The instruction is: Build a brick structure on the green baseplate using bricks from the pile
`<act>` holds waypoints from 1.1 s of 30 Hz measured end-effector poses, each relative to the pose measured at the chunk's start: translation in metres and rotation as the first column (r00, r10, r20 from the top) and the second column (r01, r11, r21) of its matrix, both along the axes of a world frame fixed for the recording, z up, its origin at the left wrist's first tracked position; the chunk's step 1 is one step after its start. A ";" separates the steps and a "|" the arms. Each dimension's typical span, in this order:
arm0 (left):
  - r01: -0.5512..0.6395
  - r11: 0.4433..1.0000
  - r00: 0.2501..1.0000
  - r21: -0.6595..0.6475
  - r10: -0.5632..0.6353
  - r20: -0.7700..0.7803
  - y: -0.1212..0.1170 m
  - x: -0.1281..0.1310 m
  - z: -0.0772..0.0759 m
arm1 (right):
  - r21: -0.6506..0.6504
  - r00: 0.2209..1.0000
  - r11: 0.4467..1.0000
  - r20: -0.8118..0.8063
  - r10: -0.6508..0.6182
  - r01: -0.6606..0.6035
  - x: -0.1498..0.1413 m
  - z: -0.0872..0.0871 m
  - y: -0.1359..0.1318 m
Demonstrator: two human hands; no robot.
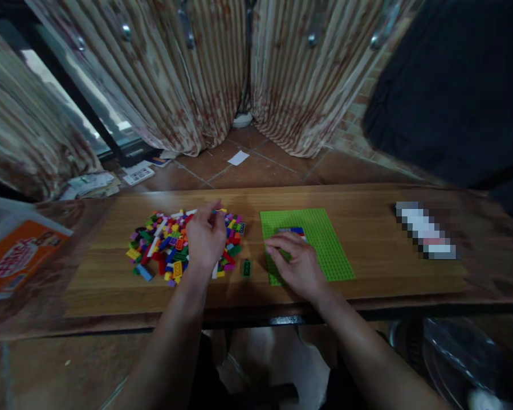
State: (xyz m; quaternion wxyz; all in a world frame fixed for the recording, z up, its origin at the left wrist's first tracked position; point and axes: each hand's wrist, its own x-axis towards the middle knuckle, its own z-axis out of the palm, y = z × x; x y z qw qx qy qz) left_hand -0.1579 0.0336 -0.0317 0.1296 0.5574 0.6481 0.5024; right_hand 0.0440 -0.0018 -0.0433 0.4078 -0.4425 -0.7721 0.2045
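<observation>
left hand to the brick pile, right hand to the green baseplate

reaches with the left hand over the brick pile, with fingers loosely bent and partly spread; cannot tell of any brick caught between them. holds the right hand low over the near left part of the green baseplate, with thumb and fingertips brought close together; too dim to tell of anything pinched there. just beyond the right hand, shows blue, red and white bricks on the green baseplate, partly hidden. between brick pile and green baseplate, shows a dark green brick alone on the wooden board. at far left, shows an orange-labelled box.
</observation>
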 end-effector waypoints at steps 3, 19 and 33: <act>-0.099 0.994 0.977 0.041 0.089 0.192 0.006 -0.017 0.002 | -0.004 0.986 0.987 0.040 0.164 -0.164 -0.021 -0.003 -0.014; -0.176 0.983 0.842 0.046 0.127 0.524 0.006 -0.034 0.007 | -0.169 0.914 0.945 0.254 0.315 -0.279 -0.031 -0.014 -0.016; -0.162 0.986 0.843 0.032 0.122 0.523 0.007 -0.032 0.006 | -0.236 0.970 0.942 -0.010 0.244 -0.239 -0.038 -0.011 -0.016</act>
